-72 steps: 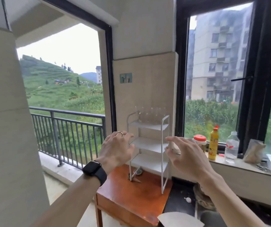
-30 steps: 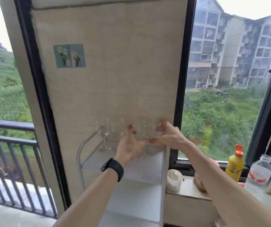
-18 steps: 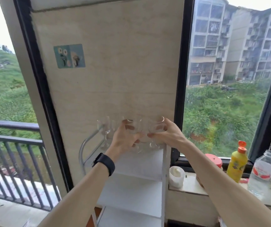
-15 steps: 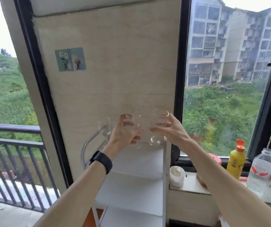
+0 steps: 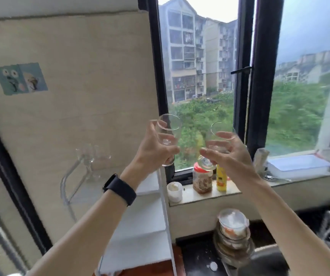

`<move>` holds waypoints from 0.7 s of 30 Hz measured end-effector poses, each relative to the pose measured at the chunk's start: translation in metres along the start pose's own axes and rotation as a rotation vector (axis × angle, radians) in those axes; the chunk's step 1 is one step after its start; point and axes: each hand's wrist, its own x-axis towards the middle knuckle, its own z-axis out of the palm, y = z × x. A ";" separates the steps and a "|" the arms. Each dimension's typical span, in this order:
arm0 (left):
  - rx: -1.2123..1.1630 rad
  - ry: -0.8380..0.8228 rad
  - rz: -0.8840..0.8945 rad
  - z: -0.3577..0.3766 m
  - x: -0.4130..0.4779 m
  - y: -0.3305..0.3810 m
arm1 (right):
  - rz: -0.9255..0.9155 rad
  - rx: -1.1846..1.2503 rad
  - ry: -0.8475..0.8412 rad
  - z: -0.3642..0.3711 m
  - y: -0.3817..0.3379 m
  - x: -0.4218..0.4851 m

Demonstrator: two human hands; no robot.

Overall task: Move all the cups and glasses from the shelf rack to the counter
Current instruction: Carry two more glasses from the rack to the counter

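My left hand (image 5: 153, 150) grips a clear glass (image 5: 167, 132), held up in the air to the right of the white shelf rack (image 5: 140, 222). My right hand (image 5: 227, 156) grips a second clear glass (image 5: 217, 144), tilted, in front of the window. Both glasses are off the rack. Several clear stemmed glasses (image 5: 92, 158) still stand at the back left of the rack's top shelf. The dark counter (image 5: 196, 255) lies at the lower right, below my right arm.
On the windowsill (image 5: 204, 196) stand a white cup (image 5: 174, 191), a red-lidded jar (image 5: 202, 181), a yellow bottle (image 5: 221, 180) and a white tray (image 5: 297, 165). Stacked bowls (image 5: 232, 234) sit on the counter by a sink. A wooden table edge (image 5: 150, 268) shows under the rack.
Both hands closed on glasses on the top shelf, lifted them off and carried them up and right, away from the rack. The view has swung right toward the window.
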 end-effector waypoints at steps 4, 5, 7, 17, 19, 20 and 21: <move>-0.062 -0.240 -0.001 0.089 -0.032 -0.005 | 0.065 -0.196 0.179 -0.076 0.022 -0.080; -0.094 -0.298 -0.023 0.115 -0.044 -0.008 | 0.117 -0.233 0.212 -0.097 0.030 -0.102; -0.160 -0.415 -0.076 0.170 -0.074 -0.015 | 0.221 -0.275 0.302 -0.137 0.046 -0.151; -0.277 -0.979 -0.159 0.423 -0.277 0.024 | 0.549 -0.360 0.705 -0.319 0.052 -0.415; -0.270 -1.051 -0.141 0.465 -0.314 0.050 | 0.577 -0.380 0.768 -0.352 0.044 -0.464; -0.267 -1.079 -0.128 0.485 -0.332 0.065 | 0.595 -0.396 0.806 -0.371 0.039 -0.487; -0.271 -1.106 -0.109 0.506 -0.349 0.081 | 0.607 -0.411 0.845 -0.389 0.034 -0.510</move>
